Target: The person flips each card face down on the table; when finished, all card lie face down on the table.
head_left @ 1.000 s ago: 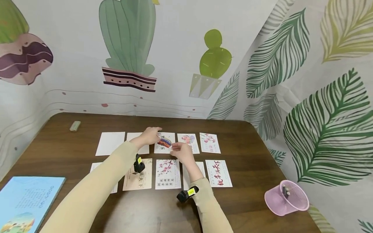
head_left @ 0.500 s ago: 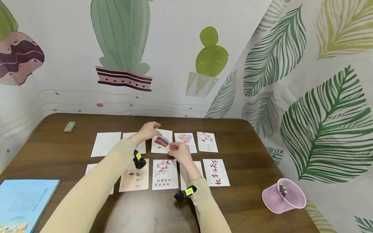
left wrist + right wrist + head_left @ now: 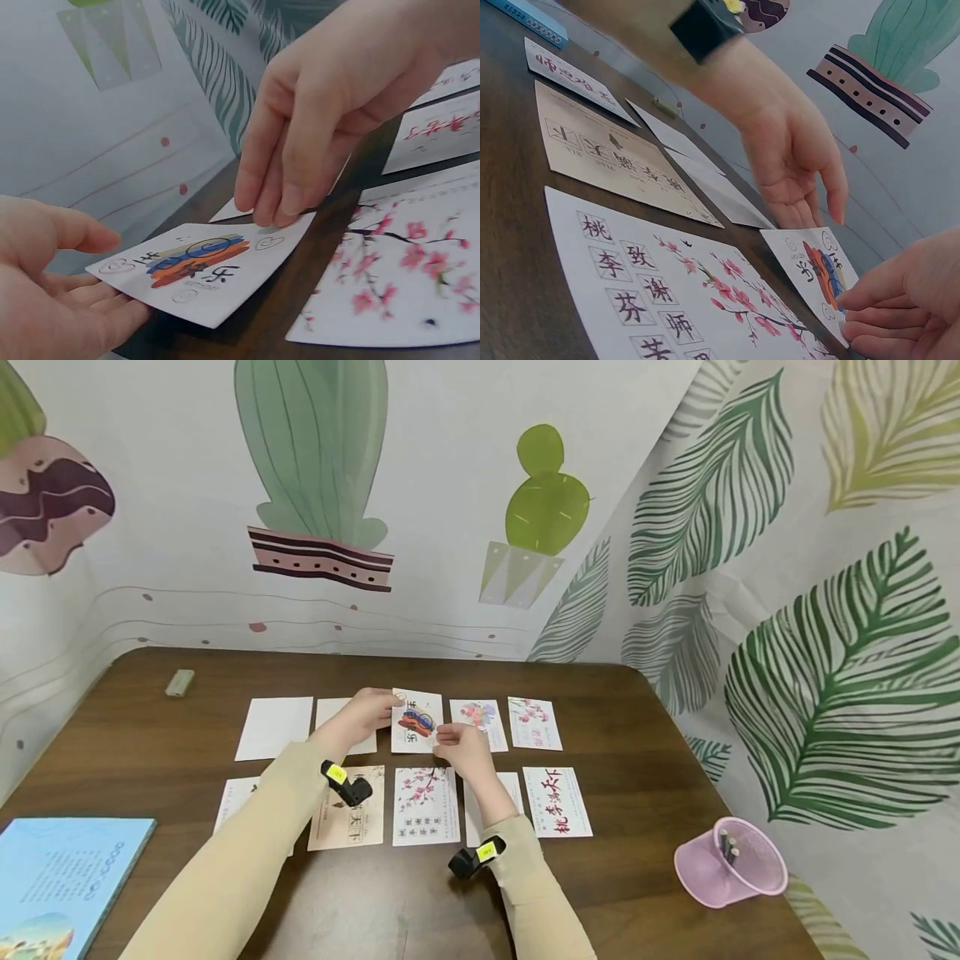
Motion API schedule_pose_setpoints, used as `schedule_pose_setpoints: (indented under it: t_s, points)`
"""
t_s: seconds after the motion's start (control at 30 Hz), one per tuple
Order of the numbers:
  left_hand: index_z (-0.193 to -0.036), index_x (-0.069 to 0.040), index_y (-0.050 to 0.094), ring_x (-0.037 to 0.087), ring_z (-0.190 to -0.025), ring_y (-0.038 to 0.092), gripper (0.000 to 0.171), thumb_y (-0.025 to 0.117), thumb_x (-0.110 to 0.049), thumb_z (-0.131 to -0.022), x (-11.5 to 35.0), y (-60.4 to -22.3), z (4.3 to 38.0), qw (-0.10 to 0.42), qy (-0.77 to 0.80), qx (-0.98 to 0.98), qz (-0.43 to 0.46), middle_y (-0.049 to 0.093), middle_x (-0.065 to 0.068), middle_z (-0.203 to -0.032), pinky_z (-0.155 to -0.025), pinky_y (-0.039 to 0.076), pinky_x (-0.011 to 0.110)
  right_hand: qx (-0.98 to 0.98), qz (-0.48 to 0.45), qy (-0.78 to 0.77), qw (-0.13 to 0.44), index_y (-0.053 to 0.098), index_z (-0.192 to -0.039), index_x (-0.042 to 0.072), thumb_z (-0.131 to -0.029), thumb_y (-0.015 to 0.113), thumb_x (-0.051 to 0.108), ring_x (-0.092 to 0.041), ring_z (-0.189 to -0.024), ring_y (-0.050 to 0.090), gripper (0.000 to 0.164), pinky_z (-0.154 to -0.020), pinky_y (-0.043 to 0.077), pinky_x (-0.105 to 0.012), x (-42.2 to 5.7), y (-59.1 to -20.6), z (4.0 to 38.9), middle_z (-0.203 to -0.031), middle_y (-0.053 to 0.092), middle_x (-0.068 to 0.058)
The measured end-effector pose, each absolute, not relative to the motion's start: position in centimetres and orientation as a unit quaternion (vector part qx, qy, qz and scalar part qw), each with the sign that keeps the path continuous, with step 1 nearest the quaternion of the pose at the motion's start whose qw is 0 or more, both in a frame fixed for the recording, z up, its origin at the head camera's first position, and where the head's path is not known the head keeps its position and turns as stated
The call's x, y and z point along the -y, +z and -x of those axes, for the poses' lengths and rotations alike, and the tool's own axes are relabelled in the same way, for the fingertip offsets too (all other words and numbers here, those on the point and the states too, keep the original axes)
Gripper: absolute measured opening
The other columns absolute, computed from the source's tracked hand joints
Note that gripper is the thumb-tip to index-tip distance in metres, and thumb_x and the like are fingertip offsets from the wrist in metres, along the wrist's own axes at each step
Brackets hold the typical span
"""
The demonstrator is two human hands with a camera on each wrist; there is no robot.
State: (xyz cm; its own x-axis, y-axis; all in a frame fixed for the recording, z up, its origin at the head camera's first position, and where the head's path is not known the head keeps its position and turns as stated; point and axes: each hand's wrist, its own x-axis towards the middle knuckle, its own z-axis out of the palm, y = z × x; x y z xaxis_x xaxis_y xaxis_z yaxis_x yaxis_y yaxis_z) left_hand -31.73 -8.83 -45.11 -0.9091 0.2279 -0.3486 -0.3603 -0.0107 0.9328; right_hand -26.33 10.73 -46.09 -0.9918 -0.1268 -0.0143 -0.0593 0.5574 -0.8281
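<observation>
A white card (image 3: 417, 723) with brush-stroke colours and black characters lies in the middle of the back row, its left side tipped up. At its right edge, my right hand (image 3: 468, 755) pinches it between thumb and fingers. My left hand (image 3: 358, 717) is at the opposite edge. In the left wrist view, the left fingers (image 3: 97, 304) extend under the card's corner while the thumb stands apart above it. Nearer me lies a card with pink blossoms (image 3: 424, 806), and to its left a beige card (image 3: 348, 818). A flower card (image 3: 482, 718) lies just right of the pinched one.
More cards fill the two rows, including a blank-looking white card (image 3: 273, 728) and a red-lettered card (image 3: 557, 802). A blue book (image 3: 71, 877) lies front left, a pink mesh pen cup (image 3: 727, 864) stands at the right, and a small pale block (image 3: 180, 683) sits back left.
My left hand has drawn back to the left from over the card, its thumb coming off, so more of the card shows. The right hand stays at the right edge.
</observation>
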Motion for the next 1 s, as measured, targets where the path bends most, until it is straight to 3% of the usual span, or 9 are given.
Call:
schedule_pose_setpoints:
  t_s: [0.23, 0.57, 0.8, 1.0]
  points:
    - [-0.149, 0.014, 0.018, 0.042, -0.137, 0.040, 0.056, 0.038, 0.005, -0.097, 8.9, -45.9, 29.9, 0.223, 0.695, -0.684, -0.002, 0.036, 0.035, -0.148, -0.115, 0.036, 0.045, -0.886, 0.060, -0.458, 0.034, 0.069, -0.115, -0.003, -0.082, 0.072, 0.002, -0.028, -0.100, 0.071, 0.033, -0.084, 0.059, -0.034, -10.9, -46.2, 26.4, -0.107, 0.073, -0.017]
    - [-0.148, 0.013, 0.023, 0.037, -0.132, 0.048, 0.055, 0.042, 0.003, -0.098, 8.9, -46.6, 28.2, 0.180, 0.715, -0.676, 0.003, 0.038, 0.034, -0.147, -0.111, 0.042, 0.041, -0.883, 0.069, -0.464, 0.021, 0.069, -0.115, -0.002, -0.086, 0.070, 0.004, -0.029, -0.098, 0.070, 0.031, -0.084, 0.059, -0.035, -10.9, -46.0, 26.3, -0.106, 0.073, -0.016]
    - [-0.148, 0.012, 0.025, 0.026, -0.125, 0.055, 0.052, 0.041, 0.002, -0.100, 9.0, -46.1, 27.0, 0.167, 0.732, -0.660, 0.012, 0.039, 0.032, -0.147, -0.105, 0.048, 0.031, -0.883, 0.077, -0.463, 0.001, 0.070, -0.113, -0.001, -0.086, 0.070, 0.006, -0.028, -0.096, 0.071, 0.028, -0.084, 0.059, -0.035, -10.8, -45.5, 26.0, -0.104, 0.073, -0.015]
    - [-0.149, 0.011, 0.025, 0.032, -0.132, 0.048, 0.052, 0.040, 0.002, -0.100, 8.8, -45.5, 26.4, 0.153, 0.740, -0.655, 0.018, 0.038, 0.031, -0.149, -0.109, 0.044, 0.034, -0.875, 0.096, -0.475, -0.019, 0.069, -0.114, -0.002, -0.086, 0.069, 0.004, -0.028, -0.096, 0.071, 0.029, -0.083, 0.059, -0.032, -9.5, -44.0, 25.4, -0.105, 0.073, -0.016]
